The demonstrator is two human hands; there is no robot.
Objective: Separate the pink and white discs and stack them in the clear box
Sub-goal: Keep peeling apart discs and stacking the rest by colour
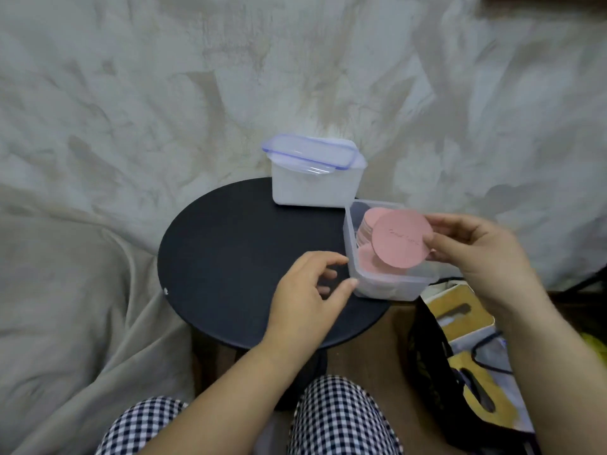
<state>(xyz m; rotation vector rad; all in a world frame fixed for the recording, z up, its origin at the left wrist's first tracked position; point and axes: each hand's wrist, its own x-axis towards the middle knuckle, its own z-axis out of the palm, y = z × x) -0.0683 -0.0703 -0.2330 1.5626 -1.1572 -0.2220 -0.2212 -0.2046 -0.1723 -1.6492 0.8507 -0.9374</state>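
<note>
My right hand pinches a pink disc by its right edge and holds it tilted over the open clear box. Inside that box lie several more pink discs, some leaning against the left wall. My left hand rests on the round black table with its fingers curled apart, the thumb tip touching the box's front left corner; it holds nothing. At the back of the table stands a second clear box with white contents and a blue-trimmed lid lying loose on top.
The small table sits against a pale rumpled fabric. A dark bag with yellow and white boxes and a cable stands at the lower right. My knees in checked trousers are below the table's near edge.
</note>
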